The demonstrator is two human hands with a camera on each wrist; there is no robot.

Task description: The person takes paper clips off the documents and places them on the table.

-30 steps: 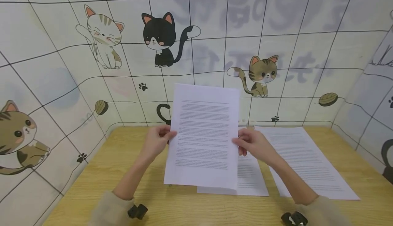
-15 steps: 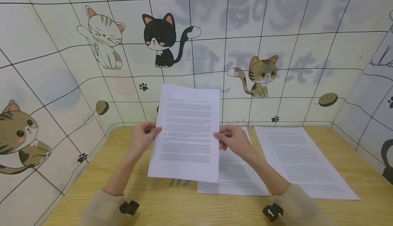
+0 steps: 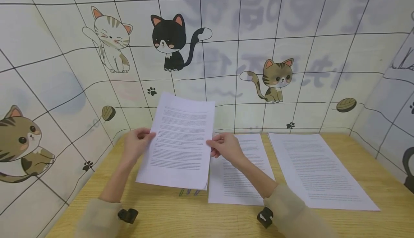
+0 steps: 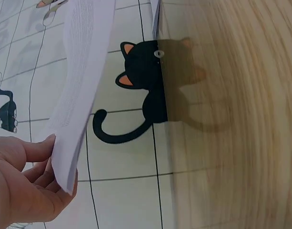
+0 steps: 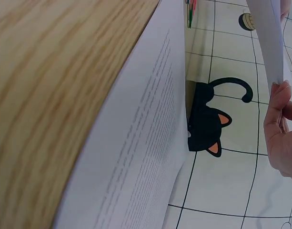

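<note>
A printed sheet of paper (image 3: 181,141) is held up, tilted, over the left part of the table. My left hand (image 3: 137,144) pinches its left edge between thumb and fingers; the left wrist view shows the thumb on the printed face of the paper (image 4: 72,109) and fingers behind. At the opposite edge my right hand (image 3: 228,148) pinches it too. Close beneath its lower edge lie several colored paper clips (image 3: 188,192), partly covered by the sheet in this view. Right of it, printed paper (image 3: 239,184) lies flat, partly behind my right hand and forearm.
Farther right on the wooden table (image 3: 223,220) rests another set of printed sheets (image 3: 326,173), its left edge showing layers. A wall with printed cats (image 3: 278,80) rises directly behind the table and along both sides.
Both hands have carried the held sheet leftward and slightly lowered it, tilting it more. The paper clips and more of the middle paper have come into sight.
</note>
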